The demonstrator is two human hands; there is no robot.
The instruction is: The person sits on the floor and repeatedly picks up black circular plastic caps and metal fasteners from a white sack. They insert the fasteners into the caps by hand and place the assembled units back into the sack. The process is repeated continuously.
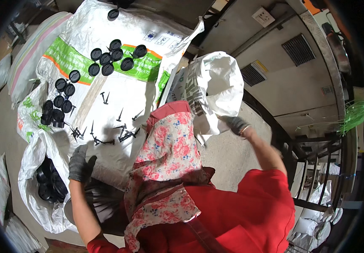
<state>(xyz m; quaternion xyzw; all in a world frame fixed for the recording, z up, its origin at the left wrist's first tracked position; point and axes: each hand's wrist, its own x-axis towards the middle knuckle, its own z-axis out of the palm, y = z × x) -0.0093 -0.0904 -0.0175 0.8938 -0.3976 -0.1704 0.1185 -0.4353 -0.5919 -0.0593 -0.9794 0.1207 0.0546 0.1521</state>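
My left hand point(81, 163), in a dark grey glove, is open at the near left edge of the work surface, thumb apart from the fingers, with nothing in it. Just beyond it lie loose black T-shaped pins point(125, 134) with pointed ends. Round black caps point(107, 59) are spread farther back on the sacking, and more sit in a cluster at the left. My right hand point(236, 125), also gloved, is by the lower side of an upright white woven sack point(226, 80) with a wide mouth. Motion blur hides whether its fingers grip the sack.
White and green printed sacking point(125, 95) covers the work surface. An open white bag point(28, 181) holding black round parts point(49, 181) stands at the near left. A full striped sack point(32, 55) is behind it. A metal cabinet with vents point(298, 49) stands at the right.
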